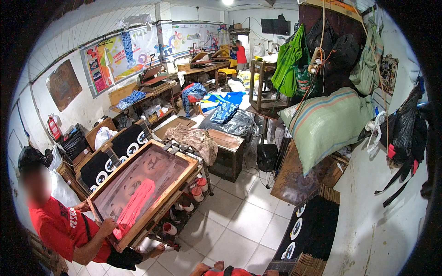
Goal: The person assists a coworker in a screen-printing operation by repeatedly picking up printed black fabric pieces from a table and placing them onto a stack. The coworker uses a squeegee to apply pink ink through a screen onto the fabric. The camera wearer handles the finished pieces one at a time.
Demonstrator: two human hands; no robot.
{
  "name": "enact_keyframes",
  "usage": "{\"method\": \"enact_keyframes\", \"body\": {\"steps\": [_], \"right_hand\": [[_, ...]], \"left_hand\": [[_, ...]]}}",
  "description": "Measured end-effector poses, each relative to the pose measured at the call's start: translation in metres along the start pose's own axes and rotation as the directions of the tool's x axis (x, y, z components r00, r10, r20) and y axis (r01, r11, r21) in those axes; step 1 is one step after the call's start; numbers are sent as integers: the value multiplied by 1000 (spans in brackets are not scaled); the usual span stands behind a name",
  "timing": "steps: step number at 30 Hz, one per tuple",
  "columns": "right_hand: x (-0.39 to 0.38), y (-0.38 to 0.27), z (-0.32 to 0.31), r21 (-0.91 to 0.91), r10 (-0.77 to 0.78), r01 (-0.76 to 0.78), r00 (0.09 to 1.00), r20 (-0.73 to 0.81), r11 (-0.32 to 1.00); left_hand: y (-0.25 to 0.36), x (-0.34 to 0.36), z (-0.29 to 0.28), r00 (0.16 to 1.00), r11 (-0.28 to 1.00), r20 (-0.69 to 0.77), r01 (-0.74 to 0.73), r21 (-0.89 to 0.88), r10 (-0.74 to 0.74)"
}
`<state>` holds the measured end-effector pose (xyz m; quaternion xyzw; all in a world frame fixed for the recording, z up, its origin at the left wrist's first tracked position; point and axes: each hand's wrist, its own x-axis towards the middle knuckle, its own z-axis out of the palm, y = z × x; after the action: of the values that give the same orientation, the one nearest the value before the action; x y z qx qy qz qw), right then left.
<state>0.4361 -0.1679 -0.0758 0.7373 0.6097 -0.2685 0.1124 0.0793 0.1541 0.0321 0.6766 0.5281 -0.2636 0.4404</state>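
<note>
Head view: at the near edge, left hand (pixel 200 269) and right hand (pixel 271 273) are mostly cut off; I cannot tell their grip. Near right, black cloth (pixel 315 230) lies beside the right hand. Left, a co-worker (pixel 69 234) touches a screen (pixel 168 168).

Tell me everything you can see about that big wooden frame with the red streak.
The wooden frame is rectangular and light brown, enclosing a purplish-brown, mesh-like panel with faint darker shapes. A broad, ink-like red streak runs along it, thickest at the near end. The frame lies diagonally, face up; a co-worker's hand is at its near end, and dark fittings sit by its far end.
</note>
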Motion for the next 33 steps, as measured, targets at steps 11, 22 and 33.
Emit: {"method": "enact_keyframes", "body": {"steps": [11,22,33], "right_hand": [[16,2,35,508,280,-291,955,100,811],[-20,-30,-38,887,497,-457,788,363,75],[14,4,41,91,74,-68,995,-64,994]], "left_hand": [[-1,-20,-2,998,995,-56,-42,-86,38],[20,-38,-5,981,955,-30,177,-237,-189],[-23,12,19,904,714,61,-374,592,423]]}}
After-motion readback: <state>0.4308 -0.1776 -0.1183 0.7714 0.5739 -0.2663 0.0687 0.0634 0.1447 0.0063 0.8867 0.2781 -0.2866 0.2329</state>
